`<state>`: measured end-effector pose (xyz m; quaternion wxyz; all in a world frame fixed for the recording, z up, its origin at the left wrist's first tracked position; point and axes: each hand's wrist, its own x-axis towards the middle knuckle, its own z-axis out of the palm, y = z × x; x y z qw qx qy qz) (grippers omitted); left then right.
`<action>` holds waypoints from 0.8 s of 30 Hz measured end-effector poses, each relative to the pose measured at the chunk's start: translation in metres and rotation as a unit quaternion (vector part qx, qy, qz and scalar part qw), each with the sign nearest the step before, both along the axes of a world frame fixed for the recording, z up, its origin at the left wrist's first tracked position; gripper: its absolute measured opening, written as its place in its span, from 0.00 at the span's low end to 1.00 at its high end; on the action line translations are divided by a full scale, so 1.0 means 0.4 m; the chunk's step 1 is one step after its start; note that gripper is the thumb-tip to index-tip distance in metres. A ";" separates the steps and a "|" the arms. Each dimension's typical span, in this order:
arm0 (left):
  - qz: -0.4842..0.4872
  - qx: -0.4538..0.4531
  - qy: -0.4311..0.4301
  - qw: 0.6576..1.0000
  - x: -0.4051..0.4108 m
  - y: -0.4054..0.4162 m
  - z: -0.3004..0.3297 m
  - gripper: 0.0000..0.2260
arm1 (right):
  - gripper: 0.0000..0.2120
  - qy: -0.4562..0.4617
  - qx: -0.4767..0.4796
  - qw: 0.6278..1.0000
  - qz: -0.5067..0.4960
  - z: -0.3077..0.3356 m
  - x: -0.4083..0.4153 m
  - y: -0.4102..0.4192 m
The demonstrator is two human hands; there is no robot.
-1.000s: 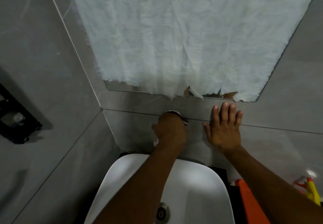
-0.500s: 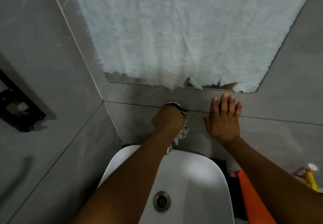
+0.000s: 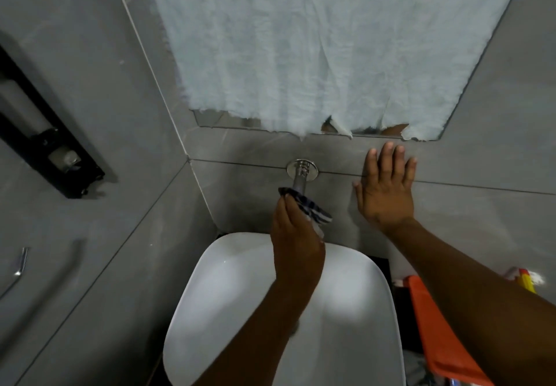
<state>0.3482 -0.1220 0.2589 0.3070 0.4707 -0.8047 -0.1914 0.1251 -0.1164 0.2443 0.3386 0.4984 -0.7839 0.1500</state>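
A chrome wall tap [image 3: 301, 172] sticks out of the grey tiled wall [image 3: 246, 196] above a white basin [image 3: 228, 301]. My left hand [image 3: 296, 235] grips a blue-and-white striped cloth [image 3: 310, 208] wrapped round the tap's spout, a little out from the round wall flange. My right hand [image 3: 385, 187] lies flat on the wall to the right of the tap, fingers straight and spread. The front part of the spout is hidden by the cloth and my left hand.
A mirror covered with torn white paper [image 3: 316, 48] hangs above the tap. A black holder [image 3: 51, 151] is fixed to the left wall, with a chrome bar [image 3: 18, 268] below it. An orange object [image 3: 436, 331] and a yellow spray bottle [image 3: 526, 280] sit right of the basin.
My left hand with the cloth has slid along the spout away from the wall, uncovering the flange. The view has tilted down a little. My right hand stays flat on the wall.
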 end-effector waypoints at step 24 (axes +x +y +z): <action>0.009 0.216 0.150 0.965 0.049 -0.011 0.014 0.29 | 0.38 -0.056 0.023 0.998 -0.010 0.014 0.035 0.006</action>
